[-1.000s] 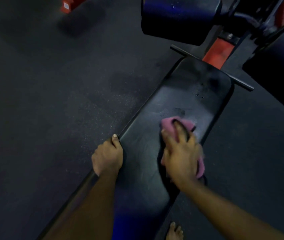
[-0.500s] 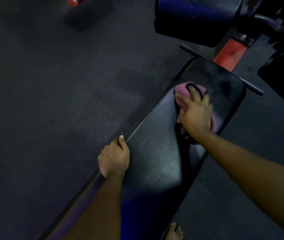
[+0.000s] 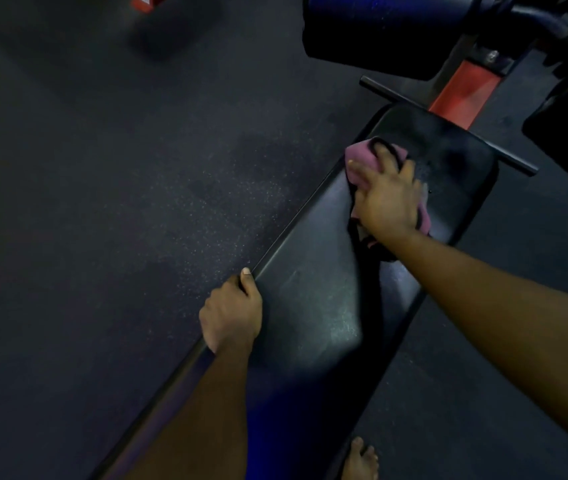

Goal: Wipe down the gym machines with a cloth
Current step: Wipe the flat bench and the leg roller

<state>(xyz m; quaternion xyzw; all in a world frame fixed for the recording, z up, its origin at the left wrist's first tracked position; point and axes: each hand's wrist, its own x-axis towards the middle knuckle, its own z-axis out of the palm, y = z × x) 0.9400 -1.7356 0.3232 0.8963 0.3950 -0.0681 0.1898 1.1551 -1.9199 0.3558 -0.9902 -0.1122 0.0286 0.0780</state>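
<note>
Nearest you, a bare foot stands on the dark speckled floor beside the machine's long black pad. Your left grip is closed over the pad's left edge, thumb lying along the top and fingers curled down out of sight under the rim. It looks like a brace for your reach. Further up the pad, your right grip lies spread nearly flat with its fingers fanned. It grasps nothing and presses the pink cloth down onto the pad's upper half, towards the left edge. The cloth looks soft, light and limp, so it will bunch and slide under your palm. Hold it with broad downward pressure across its middle, or pinch a fold if it creeps out. A dark loop shows at its far end, though I cannot tell what it is. The pad's surface looks smooth and firm, so the cloth should glide easily. Beyond the pad's rounded far end runs a black crossbar, then a red frame piece, and furthest off a dark roller cushion.
</note>
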